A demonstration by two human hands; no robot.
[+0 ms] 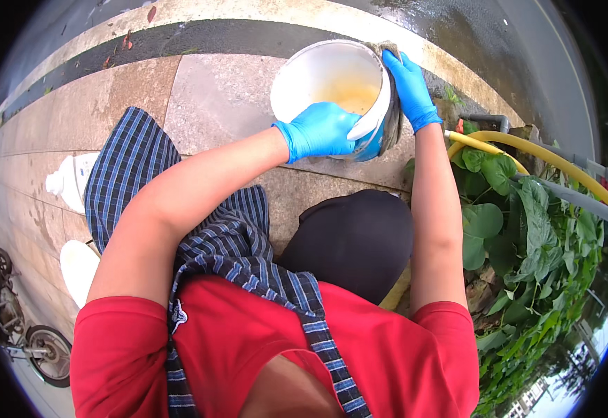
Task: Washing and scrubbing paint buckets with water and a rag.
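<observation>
A white plastic bucket (304, 73) is tipped on the stone paving before me, its mouth facing up toward me. Yellowish-brown staining or shallow liquid shows on the inside; I cannot tell which. Blue printing covers part of the outer wall. My left hand (319, 130), in a blue glove, grips the near rim. On the right side of the bucket, my gloved right hand (411, 86) presses a wet-looking grey cloth (393, 123) against the rim and outer wall. Part of the cloth is hidden behind that hand.
A white plastic bottle (71, 180) stands at my left, with another white object (79, 269) nearer me. Right of the bucket are a yellow hose (539, 146), grey pipes (484, 120) and leafy plants (534, 235). Beyond the kerb (283, 13) lies wet road. A motorcycle (27, 324) is at far left.
</observation>
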